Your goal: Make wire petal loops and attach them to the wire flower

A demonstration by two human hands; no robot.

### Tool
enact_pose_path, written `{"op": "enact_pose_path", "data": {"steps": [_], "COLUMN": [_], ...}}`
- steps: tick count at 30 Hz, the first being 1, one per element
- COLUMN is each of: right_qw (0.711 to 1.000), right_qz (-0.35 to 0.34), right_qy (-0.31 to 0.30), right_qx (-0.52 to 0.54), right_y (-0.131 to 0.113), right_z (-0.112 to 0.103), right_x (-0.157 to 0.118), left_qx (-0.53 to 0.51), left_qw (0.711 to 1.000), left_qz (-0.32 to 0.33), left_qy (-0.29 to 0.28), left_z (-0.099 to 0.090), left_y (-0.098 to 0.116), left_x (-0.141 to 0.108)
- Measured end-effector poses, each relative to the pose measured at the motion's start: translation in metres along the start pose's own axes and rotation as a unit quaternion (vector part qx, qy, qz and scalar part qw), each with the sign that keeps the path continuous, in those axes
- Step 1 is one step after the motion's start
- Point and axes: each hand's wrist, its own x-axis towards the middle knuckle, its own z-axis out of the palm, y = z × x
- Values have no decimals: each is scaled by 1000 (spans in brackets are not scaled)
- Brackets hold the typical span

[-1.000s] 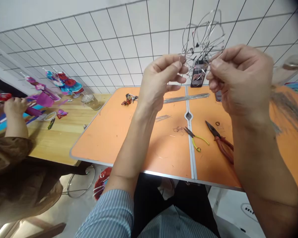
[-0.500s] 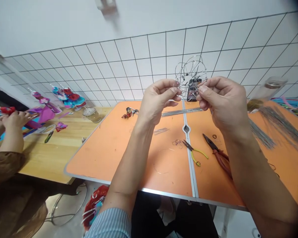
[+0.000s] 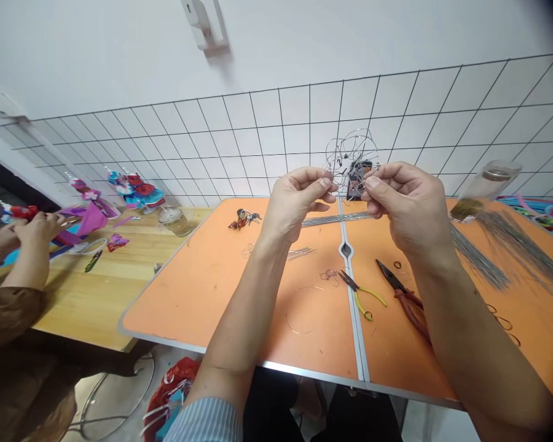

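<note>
A tangled frame of thin looped wire (image 3: 354, 145) is held up above the back of the orange table (image 3: 188, 294). My left hand (image 3: 301, 195) pinches its left side between thumb and fingers, and my right hand (image 3: 399, 195) pinches its right side. Behind the wire, a dark phone (image 3: 356, 183) stands upright. Below my hands, yellow-handled pliers (image 3: 362, 294) lie by the table's centre seam, with larger red-handled pliers (image 3: 403, 294) to their right. Straight wires (image 3: 334, 219) lie behind my hands.
At the right are wire bundles (image 3: 525, 252) and a glass jar (image 3: 486, 190). Keys (image 3: 245, 218) lie at the back left. Another person's hands (image 3: 34, 230) work at the wooden table (image 3: 120, 294), near dressed figures (image 3: 136, 190) and a lidded cup (image 3: 174, 221).
The view has tilted slightly upward, so the scene sits lower in the picture. Both hands keep their hold on the wire frame, with little other movement.
</note>
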Motion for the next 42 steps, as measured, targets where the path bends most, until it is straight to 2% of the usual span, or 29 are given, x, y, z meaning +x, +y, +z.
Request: {"op": "enact_pose_path", "data": {"steps": [16, 21, 25, 42], "right_qw": [1000, 1000, 1000, 999], "right_qz": [7, 2, 1, -1], "right_qy": [-1, 1, -3, -31], "right_qx": [10, -1, -14, -24], "right_y": [-2, -3, -4, -4], "right_z": [0, 0, 1, 5], "right_x": [0, 0, 0, -1], "left_qx": [8, 24, 63, 58], "left_qw": [1000, 998, 993, 990], "left_qz": [11, 17, 53, 64], "left_qy": [4, 48, 89, 113], "left_z": [0, 2, 4, 3], "left_y": [0, 3, 4, 1], "left_x": [-1, -3, -3, 0]}}
